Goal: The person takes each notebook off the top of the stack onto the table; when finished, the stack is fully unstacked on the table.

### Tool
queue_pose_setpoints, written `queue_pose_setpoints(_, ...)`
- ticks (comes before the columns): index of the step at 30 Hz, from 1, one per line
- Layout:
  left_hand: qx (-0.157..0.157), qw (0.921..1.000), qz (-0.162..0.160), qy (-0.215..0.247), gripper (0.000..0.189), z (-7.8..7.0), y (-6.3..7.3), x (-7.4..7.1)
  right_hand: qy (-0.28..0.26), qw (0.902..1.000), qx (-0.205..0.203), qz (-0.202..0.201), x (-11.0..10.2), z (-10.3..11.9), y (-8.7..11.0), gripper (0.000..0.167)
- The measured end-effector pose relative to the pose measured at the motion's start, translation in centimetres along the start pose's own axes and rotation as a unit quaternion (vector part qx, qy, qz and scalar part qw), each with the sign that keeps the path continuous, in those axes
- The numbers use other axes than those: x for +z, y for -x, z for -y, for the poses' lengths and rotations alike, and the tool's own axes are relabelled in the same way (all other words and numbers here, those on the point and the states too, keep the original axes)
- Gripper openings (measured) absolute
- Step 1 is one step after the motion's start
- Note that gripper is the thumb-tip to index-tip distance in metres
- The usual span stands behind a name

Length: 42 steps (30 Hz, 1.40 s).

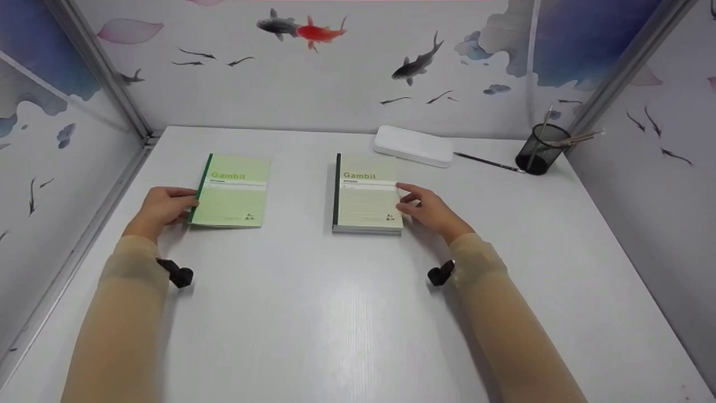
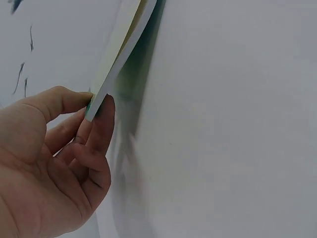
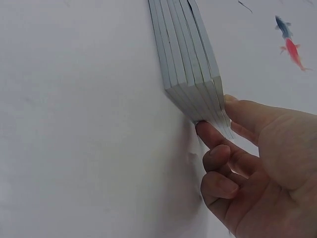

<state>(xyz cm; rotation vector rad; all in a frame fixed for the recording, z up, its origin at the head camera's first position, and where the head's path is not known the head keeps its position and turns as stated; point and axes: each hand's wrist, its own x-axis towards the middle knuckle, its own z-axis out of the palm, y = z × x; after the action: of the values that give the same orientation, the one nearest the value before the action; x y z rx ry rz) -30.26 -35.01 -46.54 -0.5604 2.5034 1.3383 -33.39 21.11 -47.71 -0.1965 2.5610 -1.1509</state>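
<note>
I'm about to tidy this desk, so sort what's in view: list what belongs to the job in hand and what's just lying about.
In the job:
green notebook, its spine gripped by the left hand
stack of notebooks, its edge held by the right hand

Apparently just lying about:
white case
dark pencil or pen
mesh cup, with slim sticks inside

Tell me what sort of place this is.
Probably a desk booth: a white table between fish-printed walls, with notebooks and a mesh pen cup on it.
</note>
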Motion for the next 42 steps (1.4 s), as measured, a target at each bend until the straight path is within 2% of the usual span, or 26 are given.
queue_pose_setpoints(6, 0.0, 0.9997, -0.018, -0.019, 0.058, 0.8, -0.4, -0.6, 0.007, 0.9999, -0.012, 0.001, -0.1, 0.0, 0.0, 0.061)
queue_pose_setpoints(11, 0.032, 0.9975, -0.041, -0.048, 0.051, 1.0, -0.6, -0.6, 0.01, 0.9999, -0.013, -0.002, 0.0, 0.0, -0.1, 0.061)
queue_pose_setpoints(16, 0.069, 0.992, -0.061, -0.087, 0.045, 0.8, 0.2, -0.4, 0.006, 1.0, -0.007, -0.002, 0.2, -0.1, 0.0, 0.061)
queue_pose_setpoints(19, 0.077, 0.99, -0.063, -0.1, 0.045, 0.9, 0.5, -0.2, 0.005, 1.0, -0.005, -0.001, 0.2, -0.2, 0.1, 0.061)
queue_pose_setpoints(23, 0.079, 0.9895, -0.062, -0.104, 0.045, 1.0, 0.6, -0.1, 0.005, 1.0, -0.008, -0.003, 0.2, -0.2, 0.1, 0.061)
queue_pose_setpoints(27, 0.083, 0.9903, -0.07, -0.087, 0.047, 0.7, 0.7, 0.4, 0.008, 0.9999, -0.01, -0.004, 0.2, -0.2, 0.1, 0.061)
queue_pose_setpoints(31, 0.097, 0.9885, -0.086, -0.078, 0.046, -0.2, 1.0, 1.5, 0.008, 0.9999, -0.007, 0.0, 0.3, 0.0, 0.1, 0.061)
queue_pose_setpoints(35, 0.13, 0.985, -0.088, -0.072, 0.041, -2.2, 1.3, 3.3, 0.007, 0.9999, -0.012, 0.005, 0.2, 0.1, 0.0, 0.062)
queue_pose_setpoints(42, 0.177, 0.983, -0.025, -0.041, 0.036, -6.3, 2.0, 8.4, -0.005, 1.0, -0.006, 0.005, 0.2, -0.1, -0.2, 0.062)
